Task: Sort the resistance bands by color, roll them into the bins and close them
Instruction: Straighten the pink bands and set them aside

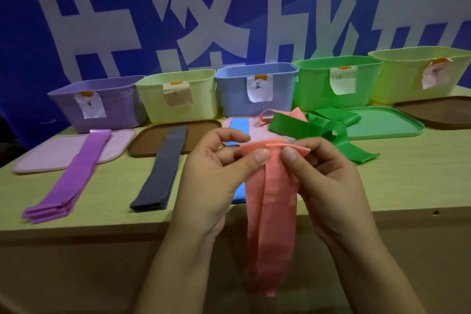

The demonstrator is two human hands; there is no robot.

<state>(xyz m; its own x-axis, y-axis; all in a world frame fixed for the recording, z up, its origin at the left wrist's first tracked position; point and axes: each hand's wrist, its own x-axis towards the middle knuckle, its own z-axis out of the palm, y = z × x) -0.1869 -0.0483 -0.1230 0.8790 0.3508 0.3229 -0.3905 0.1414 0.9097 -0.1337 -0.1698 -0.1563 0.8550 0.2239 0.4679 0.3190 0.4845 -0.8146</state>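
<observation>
- Two bare hands hold a pink band [271,201] above the near edge of the surface [407,176]; its length hangs down toward the camera.
- Left hand [216,173] pinches the band's top fold, thumb pressed against curled fingers [229,135].
- Right hand [328,176] pinches the same fold from the other side, thumb on the front, fingers curled behind.
- Green bands [305,126] lie in a loose tangle just beyond the hands, spilling off a green lid [382,123] onto the surface.
- More pink band [295,113] shows behind the green tangle.
- Blue band [239,125] lies on a pale pink lid [257,127] and runs back under the left hand.
- Grey bands [160,173] lie stacked flat, far end on a brown lid [145,141].
- Purple bands [74,176] lie stacked flat, far end on a pink lid [51,155] at left.
- Five open bins stand in a row at the back, each with a paper label: purple bin [114,109], pale yellow-green bin [198,99], blue bin [234,94], green bin [313,84] and a second yellow-green bin [397,79].
- Another brown lid [433,112] lies before the far-right bin.
- Behind the bins hangs a blue banner [127,7] with large white characters.
</observation>
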